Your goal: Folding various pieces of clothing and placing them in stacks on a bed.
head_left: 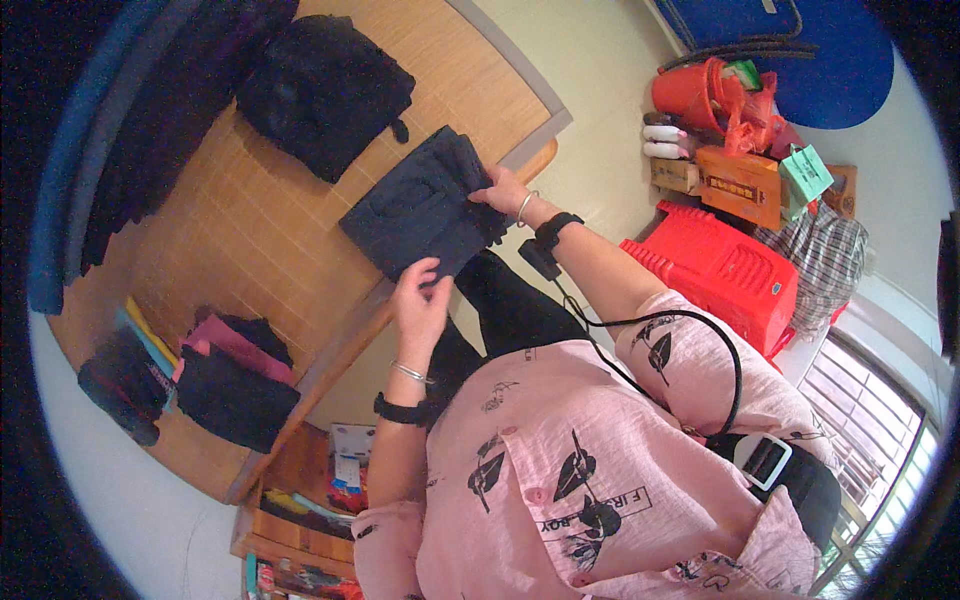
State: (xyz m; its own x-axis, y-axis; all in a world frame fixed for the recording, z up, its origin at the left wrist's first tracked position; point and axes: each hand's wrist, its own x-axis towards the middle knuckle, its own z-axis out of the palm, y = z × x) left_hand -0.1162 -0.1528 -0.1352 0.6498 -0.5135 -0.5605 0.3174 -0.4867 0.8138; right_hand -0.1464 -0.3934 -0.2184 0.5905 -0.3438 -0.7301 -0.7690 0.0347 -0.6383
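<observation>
A folded dark navy garment (416,202) lies partly over the edge of the wooden table, above my black-clad legs. My right hand (502,196) grips its right edge, thumb on top. At the garment's lower corner is my left hand (424,304), its thumb and fingers apart; whether the fingertips touch the cloth is hard to tell. A bulky stack of black folded clothes (322,94) sits on the table (292,225) beyond the garment. Both wrists wear a bangle and a black band.
Folded black and pink clothes (236,382) lie at the table's lower left. Dark clothes (165,120) line its far side. Shelves (300,532) with assorted items stand below left. At right are a red plastic container (720,274), boxes (739,184) and a red bucket (686,97). A black cable (675,315) crosses my right sleeve.
</observation>
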